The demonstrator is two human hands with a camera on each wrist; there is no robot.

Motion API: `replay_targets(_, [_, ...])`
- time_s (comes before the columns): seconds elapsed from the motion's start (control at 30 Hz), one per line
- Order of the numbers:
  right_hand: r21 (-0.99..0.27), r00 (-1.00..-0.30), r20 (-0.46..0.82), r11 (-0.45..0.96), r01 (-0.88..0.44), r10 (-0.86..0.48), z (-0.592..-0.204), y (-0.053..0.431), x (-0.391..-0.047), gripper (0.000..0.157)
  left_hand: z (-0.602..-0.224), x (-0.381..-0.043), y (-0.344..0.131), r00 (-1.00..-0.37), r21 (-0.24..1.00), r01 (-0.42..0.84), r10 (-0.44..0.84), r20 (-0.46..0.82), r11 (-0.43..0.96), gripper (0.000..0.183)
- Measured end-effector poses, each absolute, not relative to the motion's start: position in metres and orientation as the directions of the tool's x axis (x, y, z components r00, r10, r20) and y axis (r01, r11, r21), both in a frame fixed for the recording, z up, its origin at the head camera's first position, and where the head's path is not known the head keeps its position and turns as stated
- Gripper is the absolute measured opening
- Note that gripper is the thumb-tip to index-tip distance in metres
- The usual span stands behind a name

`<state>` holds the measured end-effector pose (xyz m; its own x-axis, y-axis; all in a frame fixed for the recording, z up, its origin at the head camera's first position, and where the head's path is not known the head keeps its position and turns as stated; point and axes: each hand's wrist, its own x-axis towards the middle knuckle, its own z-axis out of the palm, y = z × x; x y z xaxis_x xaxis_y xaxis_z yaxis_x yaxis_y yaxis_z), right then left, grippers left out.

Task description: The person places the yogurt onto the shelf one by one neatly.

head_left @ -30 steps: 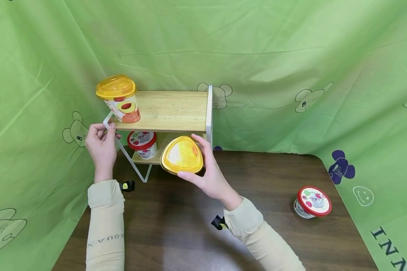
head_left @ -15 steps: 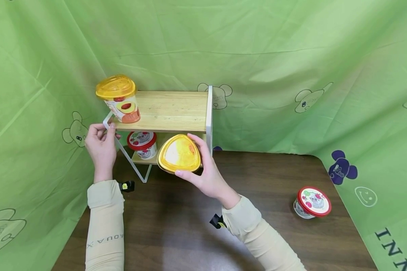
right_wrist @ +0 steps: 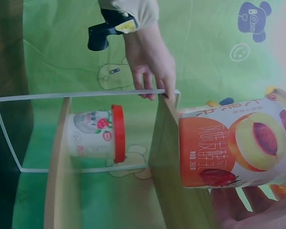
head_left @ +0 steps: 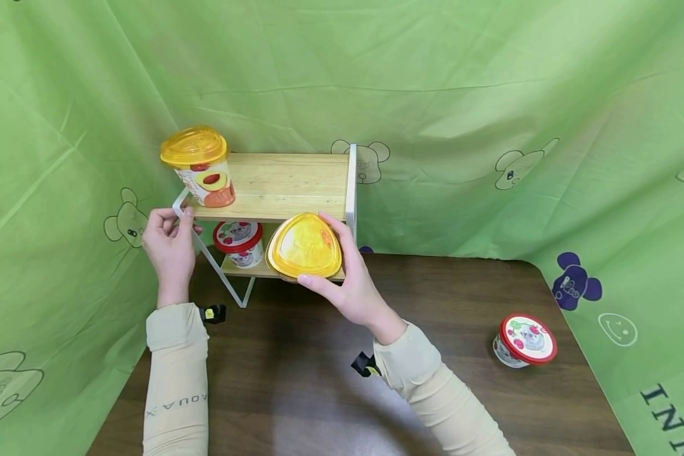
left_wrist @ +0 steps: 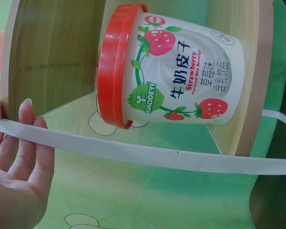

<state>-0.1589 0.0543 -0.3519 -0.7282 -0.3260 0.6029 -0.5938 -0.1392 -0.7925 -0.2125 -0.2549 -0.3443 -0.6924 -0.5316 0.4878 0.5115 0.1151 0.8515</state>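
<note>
My right hand (head_left: 356,288) grips a yogurt cup (head_left: 304,246) with a yellow, rounded-triangular lid, in front of the small two-tier shelf rack (head_left: 291,183). Peach pictures mark this cup (right_wrist: 238,143) in the right wrist view. My left hand (head_left: 171,250) pinches the rack's upper left front corner, with fingers about the white metal frame (left_wrist: 133,151). Above that hand, a matching yellow-lidded cup (head_left: 202,168) stands on the top board's left end. On the lower board sits a red-lidded strawberry milk tub (left_wrist: 176,71), upright in the head view.
Another red-lidded tub (head_left: 524,342) stands on the dark wooden table (head_left: 433,285) at the right. Green cloth (head_left: 433,126) with bear drawings hangs behind and along both sides. The rack's right frame (head_left: 351,187) rises slightly above the top board.
My right hand shifted the yellow-lidded yogurt cup slightly left, then raised it toward the top board's front edge. My left hand keeps its place on the rack.
</note>
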Motion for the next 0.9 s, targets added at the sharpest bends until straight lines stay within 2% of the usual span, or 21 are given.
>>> replay_targets(0.9, [-0.730,-0.674,0.679,-0.173,-0.661,-0.291,-0.314,0.046,-0.168,0.085,-0.346,-0.216,-0.256,-0.698,0.859,0.498,-0.532,0.479,0.119,0.009])
